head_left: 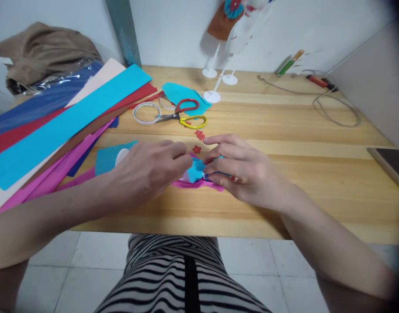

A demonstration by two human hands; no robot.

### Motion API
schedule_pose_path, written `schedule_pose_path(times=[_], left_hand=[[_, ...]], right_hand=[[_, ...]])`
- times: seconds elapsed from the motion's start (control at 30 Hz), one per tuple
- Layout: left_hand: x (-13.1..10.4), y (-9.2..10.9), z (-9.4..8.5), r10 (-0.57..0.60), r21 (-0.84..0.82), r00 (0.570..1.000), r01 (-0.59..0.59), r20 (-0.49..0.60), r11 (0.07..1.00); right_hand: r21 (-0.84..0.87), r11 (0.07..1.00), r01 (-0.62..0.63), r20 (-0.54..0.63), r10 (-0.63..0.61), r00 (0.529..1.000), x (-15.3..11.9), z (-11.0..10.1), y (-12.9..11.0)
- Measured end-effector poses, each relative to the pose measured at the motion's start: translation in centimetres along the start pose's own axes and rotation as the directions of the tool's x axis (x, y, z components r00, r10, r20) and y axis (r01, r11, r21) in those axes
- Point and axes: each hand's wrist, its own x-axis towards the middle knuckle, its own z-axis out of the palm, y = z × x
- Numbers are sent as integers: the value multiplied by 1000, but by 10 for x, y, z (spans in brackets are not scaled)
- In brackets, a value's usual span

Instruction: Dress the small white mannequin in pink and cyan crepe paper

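A small piece of blue and pink crepe paper [195, 170] lies on the wooden table between my two hands. My left hand [157, 167] is closed at its left end, fingers curled and pinched together; what they hold is hidden. On the other side my right hand [238, 167] has its fingers bent, with the fingertips on the blue paper. Small red paper flowers [197, 149] lie just beyond my fingertips. A blue sheet [104, 158] with a white round thing [121, 156] is partly under my left forearm.
Scissors [177, 115] and a tape roll [146, 113] lie beyond my hands. Long paper strips [72, 121] cover the left side. White stands [212, 96] rise at the back. A cable [320, 102] and a phone [391, 163] are at the right.
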Motion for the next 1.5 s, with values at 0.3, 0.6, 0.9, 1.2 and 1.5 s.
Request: schedule_pose_path(times=[0.3, 0.6, 0.9, 1.2, 1.5], left_hand=[[18, 1, 18, 150, 119, 987, -155, 51, 981], [9, -1, 52, 281, 81, 923, -269, -262, 960], [8, -1, 55, 323, 75, 858, -321, -400, 944], [9, -6, 63, 333, 100, 847, -321, -414, 942], [10, -10, 69, 380, 157, 791, -349, -479, 924]], right_hand=[[-79, 997, 17, -2, -18, 1000, -5, 8, -4], [46, 999, -2, -75, 6, 997, -9, 10, -5], [70, 997, -40, -54, 44, 998, -15, 7, -4], [131, 990, -56, -80, 67, 995, -18, 7, -2], [188, 975, -119, -48, 130, 990, -19, 3, -3]])
